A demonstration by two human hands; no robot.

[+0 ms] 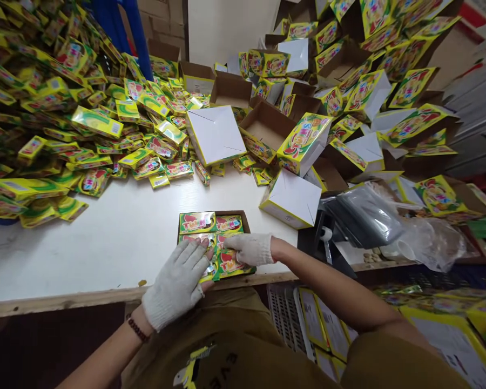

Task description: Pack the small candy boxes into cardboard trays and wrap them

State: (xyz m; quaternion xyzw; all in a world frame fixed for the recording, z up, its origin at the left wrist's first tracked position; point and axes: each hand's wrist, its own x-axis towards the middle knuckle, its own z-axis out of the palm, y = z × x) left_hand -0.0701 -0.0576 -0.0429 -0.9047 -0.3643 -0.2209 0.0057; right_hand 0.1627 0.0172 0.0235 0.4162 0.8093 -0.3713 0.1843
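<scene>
An open display carton (245, 216) lies near the table's front edge, packed with small yellow-green candy boxes (197, 222) in two columns. My left hand (177, 278), in a white knit glove, lies flat over the left column with its fingers stretched out. On the right column rests my right hand (253, 248), gloved too. Its fingers are bent and pressed together on a small box in the middle, which they partly cover. A front right box (229, 263) shows below that hand.
A big heap of small candy boxes (97, 121) covers the left and back. Empty cartons (294, 197) are piled at the back right. Clear plastic bags (433, 243) and a dark plastic-wrapped bundle (368, 213) lie at right. Below the table edge stands a white crate (285, 313).
</scene>
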